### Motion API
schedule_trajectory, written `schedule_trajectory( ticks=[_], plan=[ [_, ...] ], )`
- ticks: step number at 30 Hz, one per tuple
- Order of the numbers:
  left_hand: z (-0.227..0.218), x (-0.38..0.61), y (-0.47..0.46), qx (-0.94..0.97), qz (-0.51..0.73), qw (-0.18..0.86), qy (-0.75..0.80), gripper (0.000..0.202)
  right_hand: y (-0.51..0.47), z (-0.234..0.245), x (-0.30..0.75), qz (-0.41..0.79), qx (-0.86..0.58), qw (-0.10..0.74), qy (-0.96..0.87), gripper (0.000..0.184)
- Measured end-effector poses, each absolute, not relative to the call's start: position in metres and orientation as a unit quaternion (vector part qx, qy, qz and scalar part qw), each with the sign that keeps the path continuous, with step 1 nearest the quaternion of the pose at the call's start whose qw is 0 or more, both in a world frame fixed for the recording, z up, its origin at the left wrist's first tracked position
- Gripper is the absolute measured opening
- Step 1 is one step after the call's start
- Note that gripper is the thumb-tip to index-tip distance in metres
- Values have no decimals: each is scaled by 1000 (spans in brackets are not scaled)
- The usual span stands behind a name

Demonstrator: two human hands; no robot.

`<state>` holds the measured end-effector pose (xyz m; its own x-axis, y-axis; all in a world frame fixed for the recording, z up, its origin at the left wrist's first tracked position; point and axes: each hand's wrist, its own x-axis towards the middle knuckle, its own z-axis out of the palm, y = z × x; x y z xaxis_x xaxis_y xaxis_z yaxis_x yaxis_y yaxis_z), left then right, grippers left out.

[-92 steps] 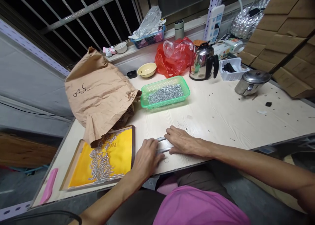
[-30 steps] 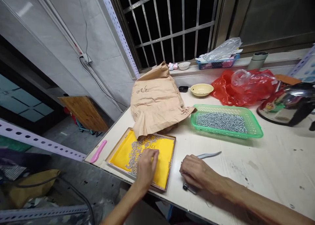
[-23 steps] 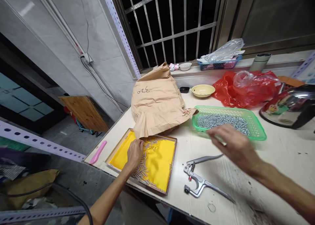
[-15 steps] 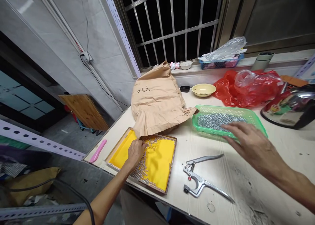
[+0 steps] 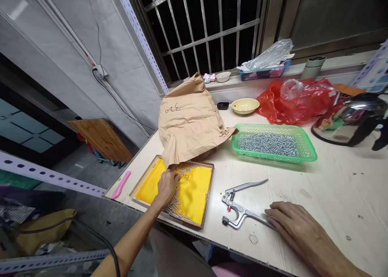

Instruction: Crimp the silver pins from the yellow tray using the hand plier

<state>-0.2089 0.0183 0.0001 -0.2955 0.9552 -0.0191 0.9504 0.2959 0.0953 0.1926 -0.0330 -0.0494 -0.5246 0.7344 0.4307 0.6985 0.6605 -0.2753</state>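
My left hand (image 5: 167, 186) lies in the yellow-lined tray (image 5: 194, 196), fingers curled over a heap of small metal pins (image 5: 175, 206); whether it grips any is hidden. My right hand (image 5: 289, 225) rests flat on the table, fingers stretched out, touching the lower handle of the metal hand pliers (image 5: 239, 212). The pliers lie open on the tabletop between the tray and my right hand. A green basket (image 5: 309, 155) further back holds many more metal pins.
A crumpled brown paper bag (image 5: 190, 119) overhangs the tray's far edge. Behind stand a yellow bowl (image 5: 245, 105), a red plastic bag (image 5: 297, 101) and a steel kettle (image 5: 348, 117). A pink tool (image 5: 121, 185) lies at the table's left corner. The near table edge (image 5: 212, 244) is close.
My right hand let go of the pliers, reached out to the green basket, then came back down beside the pliers' handle. My left hand stayed in the yellow tray, shifting among the pins.
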Motion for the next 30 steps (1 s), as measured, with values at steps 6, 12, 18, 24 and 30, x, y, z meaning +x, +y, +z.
schedule_trajectory(
  ticks=[6, 12, 18, 24, 30],
  plan=[
    [3, -210, 31, 571, 66, 72, 815, 11, -40, -43, 187, 19, -404, 279, -871, 26],
    [21, -187, 16, 564, 122, 143, 804, 11, -49, -40, 186, 55, -428, 241, -870, 22],
    [22, -101, -29, 491, 229, 494, 679, 26, -47, -47, 180, 85, -460, 182, -865, 12],
    [-2, -61, -28, 505, 192, 498, 679, 26, -40, -43, 181, 58, -471, 169, -864, 13],
    [-10, -59, -19, 464, 177, 542, 677, 35, -37, -37, 185, 46, -485, 157, -859, 13]
  ],
)
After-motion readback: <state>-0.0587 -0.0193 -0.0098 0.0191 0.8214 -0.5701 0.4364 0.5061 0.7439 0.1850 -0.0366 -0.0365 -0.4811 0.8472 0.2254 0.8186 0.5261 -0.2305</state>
